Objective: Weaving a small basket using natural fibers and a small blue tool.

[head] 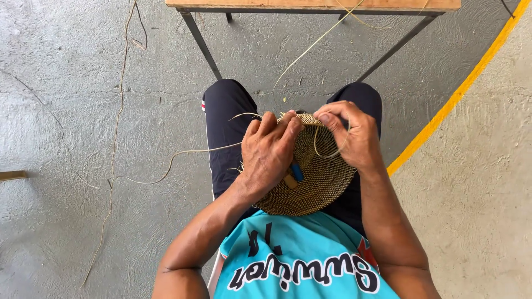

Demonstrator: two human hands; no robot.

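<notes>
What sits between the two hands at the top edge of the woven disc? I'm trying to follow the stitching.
In the head view, the disc's woven rim and a thin pale strand span the gap between left hand and right hand.

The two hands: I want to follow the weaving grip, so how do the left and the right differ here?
The left hand lies flat over the woven disc, with a blue-tipped tool under it; the right hand sits at the disc's far edge. The left's fingers clamp the rim; the right pinches a thin strand that loops below. Both are bare and touch the rim.
</notes>
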